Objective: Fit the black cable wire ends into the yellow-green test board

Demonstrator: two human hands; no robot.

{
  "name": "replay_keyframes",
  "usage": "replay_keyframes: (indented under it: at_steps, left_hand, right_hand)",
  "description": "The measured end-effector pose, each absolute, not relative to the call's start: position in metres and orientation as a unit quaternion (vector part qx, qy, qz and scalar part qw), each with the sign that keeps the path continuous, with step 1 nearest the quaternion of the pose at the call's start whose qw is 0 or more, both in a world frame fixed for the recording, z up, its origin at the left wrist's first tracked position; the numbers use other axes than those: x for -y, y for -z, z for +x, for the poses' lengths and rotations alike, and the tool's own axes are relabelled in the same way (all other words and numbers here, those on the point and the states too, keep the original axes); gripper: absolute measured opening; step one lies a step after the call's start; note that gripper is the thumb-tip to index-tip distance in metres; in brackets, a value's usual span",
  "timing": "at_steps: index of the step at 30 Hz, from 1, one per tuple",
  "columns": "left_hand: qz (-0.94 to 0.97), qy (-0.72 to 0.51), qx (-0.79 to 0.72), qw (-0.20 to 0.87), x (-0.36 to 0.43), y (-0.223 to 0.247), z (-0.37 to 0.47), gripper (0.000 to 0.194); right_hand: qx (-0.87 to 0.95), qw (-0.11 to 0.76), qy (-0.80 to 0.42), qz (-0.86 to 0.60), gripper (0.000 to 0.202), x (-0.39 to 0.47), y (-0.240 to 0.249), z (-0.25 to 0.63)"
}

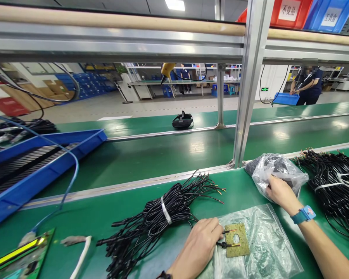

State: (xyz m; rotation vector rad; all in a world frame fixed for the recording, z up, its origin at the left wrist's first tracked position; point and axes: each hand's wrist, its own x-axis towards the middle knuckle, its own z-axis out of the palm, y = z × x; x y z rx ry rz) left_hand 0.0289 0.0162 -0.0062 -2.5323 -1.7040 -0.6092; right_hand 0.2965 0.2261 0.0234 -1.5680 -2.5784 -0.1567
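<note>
Two black cable ends (pixel 224 244) are pinched by the left hand (pixel 199 244), their copper tips (pixel 236 245) over the yellow sponge (pixel 239 252); light and springy, they are probably best held behind the bare metal. The plastic bag (pixel 285 168), likely soft and slippery, is touched near the aluminium upright (pixel 251 81) by the right hand (pixel 282 192), whose grip cannot be told.

A circuit board (pixel 23 259) lay at lower left, near a long blue tray (pixel 31 186). A black strapped item (pixel 182 121) sat on the far green surface (pixel 145 124); labelled red (pixel 302 17) and blue bins (pixel 318 17) stood on the shelf (pixel 308 37) at upper right.
</note>
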Motion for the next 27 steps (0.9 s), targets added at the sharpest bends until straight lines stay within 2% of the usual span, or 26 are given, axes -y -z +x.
replay_keyframes:
  at_steps: [4,6,9,12,15,19,27]
  left_hand:
    - [-0.816,0.172,0.551,0.034,-0.015,0.005,0.031,0.021]
    - [-0.816,0.167,0.551,0.043,-0.015,0.005,0.033,0.022]
    - [-0.814,0.163,0.555,0.057,-0.015,0.006,0.034,0.023]
    - [-0.809,0.177,0.557,0.066,-0.016,0.007,0.034,0.023]
    - [-0.788,0.236,0.566,0.064,-0.015,0.005,0.032,0.020]
    - [-0.748,0.327,0.575,0.052,-0.013,0.000,0.032,0.021]
    - [-0.721,0.374,0.581,0.043,-0.010,-0.002,0.033,0.022]
  right_hand:
    - [0.848,0.057,0.061,-0.523,0.005,-0.216,-0.037,0.303]
    - [0.844,0.083,0.068,-0.525,0.009,-0.208,-0.048,0.303]
    - [0.852,0.206,0.014,-0.482,0.015,-0.193,-0.063,0.296]
    - [0.864,0.299,-0.149,-0.375,0.018,-0.178,-0.068,0.283]
    - [0.871,0.271,-0.288,-0.293,0.022,-0.167,-0.061,0.268]
    - [0.857,0.230,-0.392,-0.242,0.024,-0.161,-0.044,0.253]
    - [0.707,0.244,-0.623,-0.229,0.047,-0.150,-0.018,0.233]
